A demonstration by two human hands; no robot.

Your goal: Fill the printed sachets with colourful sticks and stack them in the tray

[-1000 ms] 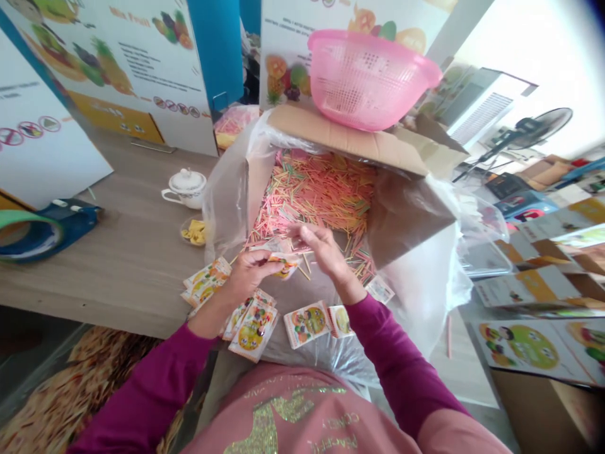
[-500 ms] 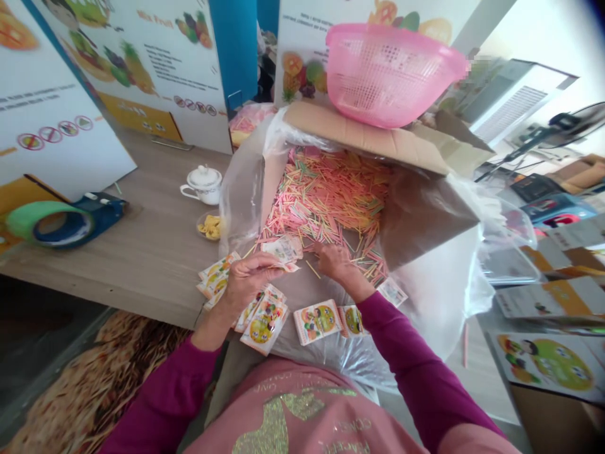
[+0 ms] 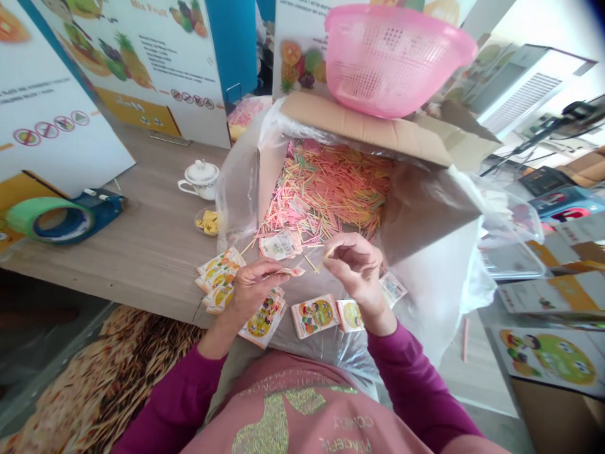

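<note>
My left hand [image 3: 250, 285] pinches a small printed packet [image 3: 295, 272], seen nearly edge-on. To its right, my right hand [image 3: 354, 268] is raised with thumb and forefinger curled together; a thin pale stick shows at the fingertips, partly hidden. Beyond both hands, a plastic-lined carton lies on its side, and coloured thin sticks [image 3: 331, 183] spill toward me. Flat packets [image 3: 278, 244] lie by the spill. Fruit-printed packets [image 3: 220, 274] are fanned out left of my left hand, with more packets [image 3: 265, 321] below it. A packet stack [image 3: 316, 316] sits between my forearms.
A pink basket [image 3: 397, 63] rests on the carton flap [image 3: 363, 129]. At left are a lidded white cup [image 3: 201, 180], a small dish of yellow pieces [image 3: 208, 222] and a tape dispenser [image 3: 61, 217]. Printed boxes [image 3: 165, 75] stand behind; more boxes [image 3: 548, 359] are at right.
My right hand has lifted from the loose sticks and turned, its thumb and forefinger now pinched in view. My left hand keeps the packet and has shifted slightly.
</note>
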